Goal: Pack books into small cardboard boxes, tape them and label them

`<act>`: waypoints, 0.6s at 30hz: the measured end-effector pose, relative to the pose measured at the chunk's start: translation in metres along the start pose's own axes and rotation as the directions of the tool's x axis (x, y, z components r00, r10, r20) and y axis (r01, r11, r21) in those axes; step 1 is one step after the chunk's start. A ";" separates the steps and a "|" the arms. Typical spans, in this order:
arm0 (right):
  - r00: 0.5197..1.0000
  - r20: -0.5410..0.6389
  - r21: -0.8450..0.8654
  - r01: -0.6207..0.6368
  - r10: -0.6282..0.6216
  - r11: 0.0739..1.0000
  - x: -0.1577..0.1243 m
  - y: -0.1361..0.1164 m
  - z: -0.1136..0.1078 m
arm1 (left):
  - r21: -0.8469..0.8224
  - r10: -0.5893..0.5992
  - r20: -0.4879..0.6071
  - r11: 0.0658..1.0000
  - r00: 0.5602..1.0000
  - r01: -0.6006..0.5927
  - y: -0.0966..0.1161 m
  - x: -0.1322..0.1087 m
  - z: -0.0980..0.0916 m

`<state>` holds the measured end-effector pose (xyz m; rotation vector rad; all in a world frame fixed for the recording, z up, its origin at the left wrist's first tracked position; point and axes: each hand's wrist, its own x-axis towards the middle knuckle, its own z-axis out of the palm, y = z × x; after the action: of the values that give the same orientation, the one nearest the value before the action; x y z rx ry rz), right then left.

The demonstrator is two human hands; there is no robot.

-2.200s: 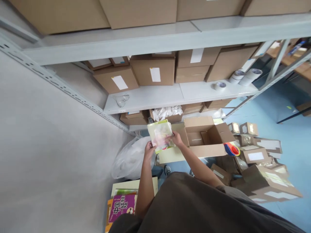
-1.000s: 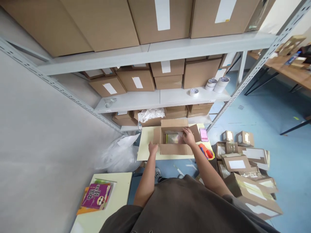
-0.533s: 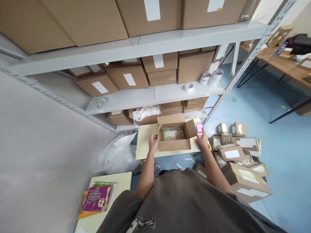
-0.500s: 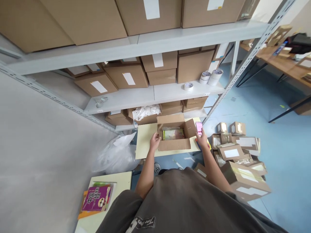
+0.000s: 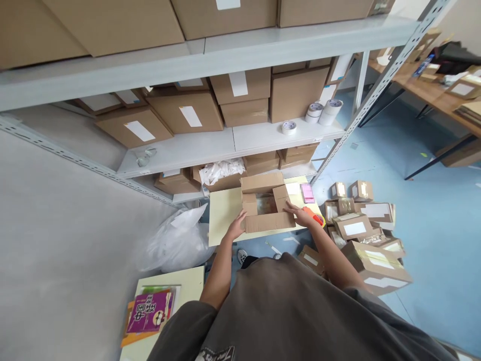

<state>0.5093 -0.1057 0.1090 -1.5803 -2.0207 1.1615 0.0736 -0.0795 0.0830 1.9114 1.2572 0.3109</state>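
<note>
An open cardboard box (image 5: pixel 268 222) stands on the pale yellow table, its two short side flaps folded inward and the long flaps spread out. Between the flaps a small part of a printed item (image 5: pixel 266 204) shows at the bottom. My left hand (image 5: pixel 236 226) rests against the left side of the box, fingers stretched out. My right hand (image 5: pixel 298 213) lies with extended fingers on the right flap. Beside it, on the table, are a phone with a pink screen (image 5: pixel 307 193) and an orange tape dispenser (image 5: pixel 314 216), partly hidden by my right wrist.
Shelves (image 5: pixel 180 155) with cardboard boxes and white tape rolls (image 5: pixel 289 128) rise behind the table. Several parcels (image 5: pixel 355 228) are heaped on the floor at right. A plastic bag (image 5: pixel 176 240) sits at left, near a purple book (image 5: pixel 149 311) on another table.
My right hand has let go of the phone, which now lies on the table, and has moved left onto the box. The short flaps have folded inward, covering part of the printed item.
</note>
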 end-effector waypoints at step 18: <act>0.634 -0.629 0.353 -0.283 0.450 0.892 0.043 -0.027 0.078 | -0.275 -0.392 -0.482 0.917 0.784 0.289 0.027 0.024 0.026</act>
<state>0.4242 -0.0986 0.0712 -1.9727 -1.0570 0.6839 0.1176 -0.0767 0.0813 1.4336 1.8372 0.7732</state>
